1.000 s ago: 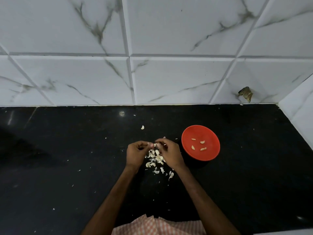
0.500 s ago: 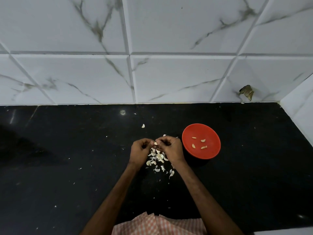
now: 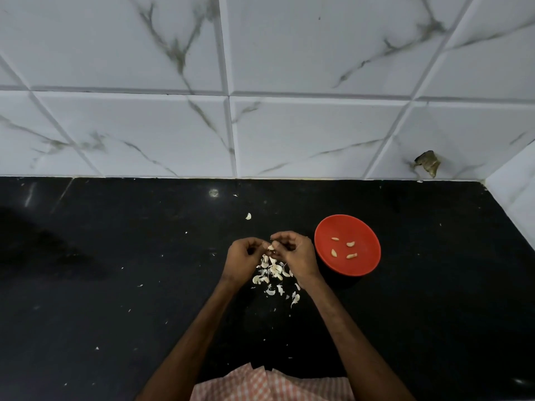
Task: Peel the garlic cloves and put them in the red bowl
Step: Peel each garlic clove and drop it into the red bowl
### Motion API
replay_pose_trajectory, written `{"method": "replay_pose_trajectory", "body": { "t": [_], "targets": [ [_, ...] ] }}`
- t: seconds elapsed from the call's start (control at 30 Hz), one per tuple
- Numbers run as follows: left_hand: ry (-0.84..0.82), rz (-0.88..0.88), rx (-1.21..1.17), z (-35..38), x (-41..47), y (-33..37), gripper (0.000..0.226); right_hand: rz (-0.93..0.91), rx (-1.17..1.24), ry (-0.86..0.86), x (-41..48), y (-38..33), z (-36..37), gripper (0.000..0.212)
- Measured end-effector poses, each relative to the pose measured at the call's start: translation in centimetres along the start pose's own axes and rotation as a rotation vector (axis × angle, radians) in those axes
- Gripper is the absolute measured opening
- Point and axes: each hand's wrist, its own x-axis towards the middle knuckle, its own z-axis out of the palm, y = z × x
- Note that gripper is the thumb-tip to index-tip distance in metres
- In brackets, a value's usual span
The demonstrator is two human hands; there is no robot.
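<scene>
My left hand (image 3: 243, 259) and my right hand (image 3: 295, 254) meet fingertip to fingertip over the black counter, both pinching one small garlic clove (image 3: 270, 247) between them. Below the hands lies a heap of white garlic cloves and skins (image 3: 273, 273). The red bowl (image 3: 363, 267) stands just right of my right hand, with several peeled cloves (image 3: 344, 248) inside it.
A single loose clove or skin (image 3: 248, 216) lies beyond the hands. White marble tile wall (image 3: 260, 125) rises behind the black counter (image 3: 115, 285), with a side wall (image 3: 518, 192) at far right. Small skin flecks dot the counter. Checked cloth (image 3: 269, 384) shows at the bottom edge.
Both hands stay pinched together on the clove over the heap, with only small finger shifts. The bowl's contents are the same.
</scene>
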Motion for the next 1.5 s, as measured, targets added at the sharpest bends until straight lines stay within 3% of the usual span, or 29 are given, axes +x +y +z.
{"method": "replay_pose_trajectory", "body": {
  "t": [0.4,1.07,1.4,1.47,1.5],
  "targets": [
    [0.119,0.072,0.146,1.1,-0.7,0.1,0.007,0.031,0.087,0.107,0.1,-0.1,0.7,0.013],
    [0.088,-0.038,0.351,1.2,-0.7,-0.8,0.012,0.173,0.076,-0.094,-0.3,-0.5,0.5,0.010],
    [0.226,-0.119,0.412,0.4,0.8,-0.2,0.011,0.316,0.085,-0.107,0.0,-0.7,-0.5,0.010],
    [0.187,-0.097,0.409,0.1,1.0,-0.6,0.004,0.302,0.099,-0.109,-0.2,-0.4,-0.9,0.013],
    [0.147,-0.093,0.420,0.2,0.8,-0.7,0.012,0.286,0.100,-0.111,-0.2,-0.3,-1.0,0.014]
  ]
}}
